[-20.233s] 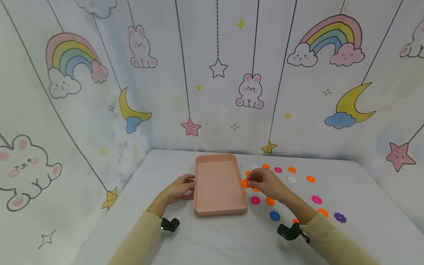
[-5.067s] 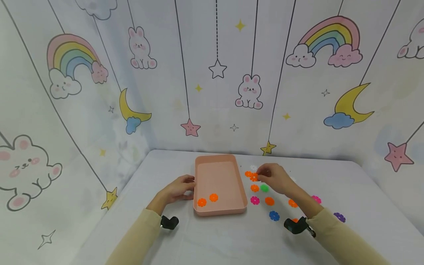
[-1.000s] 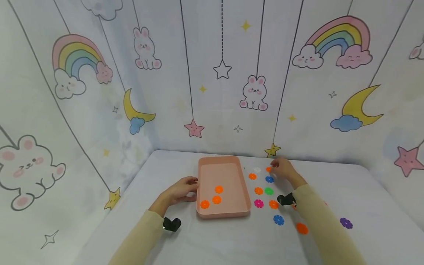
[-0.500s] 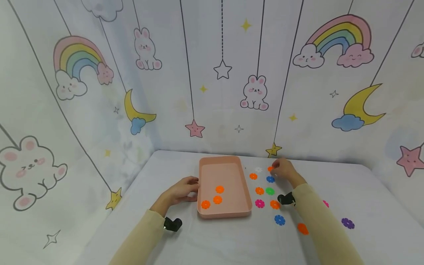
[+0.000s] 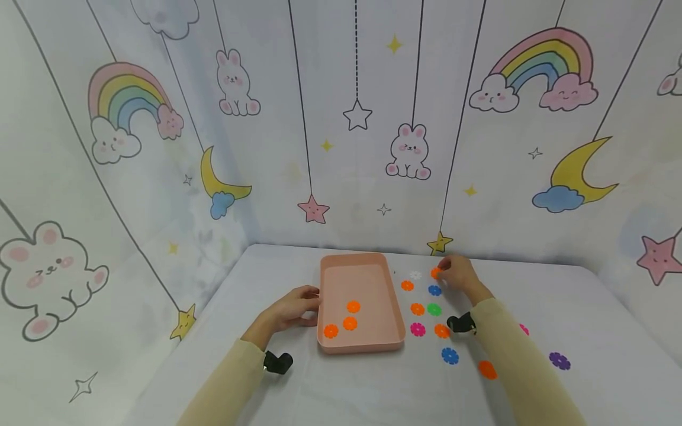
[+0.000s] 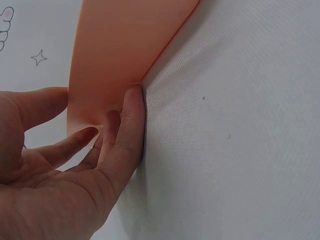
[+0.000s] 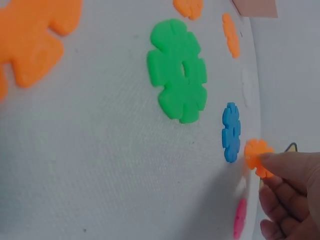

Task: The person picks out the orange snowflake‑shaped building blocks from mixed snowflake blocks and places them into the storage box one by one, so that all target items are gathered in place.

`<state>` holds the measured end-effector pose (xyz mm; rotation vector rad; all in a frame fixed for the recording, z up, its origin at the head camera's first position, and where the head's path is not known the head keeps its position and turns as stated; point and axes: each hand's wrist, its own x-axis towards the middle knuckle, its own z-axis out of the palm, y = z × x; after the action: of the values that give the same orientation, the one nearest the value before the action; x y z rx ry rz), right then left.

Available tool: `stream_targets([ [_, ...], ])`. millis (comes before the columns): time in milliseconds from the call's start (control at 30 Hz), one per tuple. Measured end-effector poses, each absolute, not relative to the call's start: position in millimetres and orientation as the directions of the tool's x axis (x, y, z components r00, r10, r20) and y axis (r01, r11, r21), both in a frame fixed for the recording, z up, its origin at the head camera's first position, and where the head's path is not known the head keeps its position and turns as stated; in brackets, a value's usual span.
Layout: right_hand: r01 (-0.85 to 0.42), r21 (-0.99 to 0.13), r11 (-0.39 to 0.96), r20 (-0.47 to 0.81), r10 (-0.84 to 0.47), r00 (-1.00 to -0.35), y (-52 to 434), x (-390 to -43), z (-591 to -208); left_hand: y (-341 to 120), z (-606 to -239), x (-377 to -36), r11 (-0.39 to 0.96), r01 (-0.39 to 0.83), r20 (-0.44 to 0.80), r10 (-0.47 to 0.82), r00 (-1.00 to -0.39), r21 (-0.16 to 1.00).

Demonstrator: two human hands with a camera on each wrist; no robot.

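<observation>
Fingertips of the right hand [image 5: 457, 274] pinch an orange flower disc [image 7: 257, 156] at the far end of the scatter, right of the pink tray [image 5: 361, 342] — thin, stiff, light plastic, probably best nipped by its notched rim. Left hand [image 5: 290, 307] rests open-fingered against the tray's left wall.

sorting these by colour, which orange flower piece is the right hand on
The far orange flower piece beside the white one; the right hand pinches it, while the other orange ones lie untouched.
</observation>
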<state>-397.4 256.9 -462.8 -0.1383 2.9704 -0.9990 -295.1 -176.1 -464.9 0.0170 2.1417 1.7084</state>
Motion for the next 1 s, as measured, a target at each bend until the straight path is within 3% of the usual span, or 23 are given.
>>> stream_targets([
  [333,-0.189,-0.599,0.778,0.127,-0.141,-0.982,259,-385,-454,-175,-462,-294,0.25,-0.239,-0.304,0.264,-0.915,0.938],
  [1000,-0.312,-0.685,0.658,0.177,-0.266,-0.948,214,-334,-417,-176,-466,-298,0.239,-0.244,-0.305,0.268,-0.914,0.94],
])
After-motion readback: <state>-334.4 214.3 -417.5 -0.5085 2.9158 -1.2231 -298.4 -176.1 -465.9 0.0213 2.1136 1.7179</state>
